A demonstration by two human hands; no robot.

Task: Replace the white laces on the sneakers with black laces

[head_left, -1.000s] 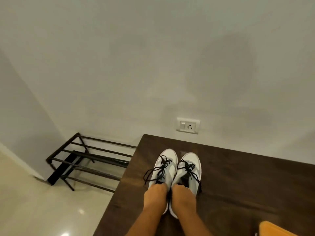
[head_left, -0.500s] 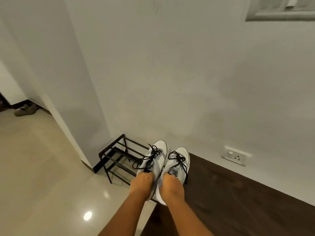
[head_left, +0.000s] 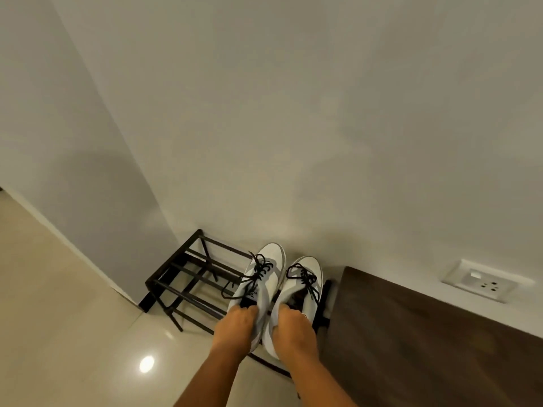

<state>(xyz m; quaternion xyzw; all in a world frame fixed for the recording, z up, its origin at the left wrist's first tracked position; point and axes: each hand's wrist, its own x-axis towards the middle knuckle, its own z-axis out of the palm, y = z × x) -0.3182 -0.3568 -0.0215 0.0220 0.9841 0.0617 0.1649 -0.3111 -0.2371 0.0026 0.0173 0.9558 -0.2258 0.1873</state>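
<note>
At the far left lies a pale tiled floor (head_left: 58,333) with a bright spot of reflected light. A black metal shoe rack (head_left: 188,295) stands on it in the corner, against the wall (head_left: 293,113).

The left hand (head_left: 235,324) reaches forward in front of the rack's right end. Its fingers (head_left: 249,310) are curled over the heel rim of the left sneaker (head_left: 271,261) and gripping it. This white and grey shoe points its toe at the wall, and its black laces (head_left: 260,270) are threaded and tied, with loops hanging off to the left.

Just beside it, the right sneaker (head_left: 308,267) lies parallel, also laced in black. The right hand (head_left: 293,330) holds it the same way, fingers hooked into the heel opening. Both shoes are off the surface, to the left of its left edge. I cannot tell whether they rest on the rack or hang above it.

To the right is the dark wooden surface (head_left: 411,333), and above its far edge a white wall socket (head_left: 484,282) is set in the wall.
</note>
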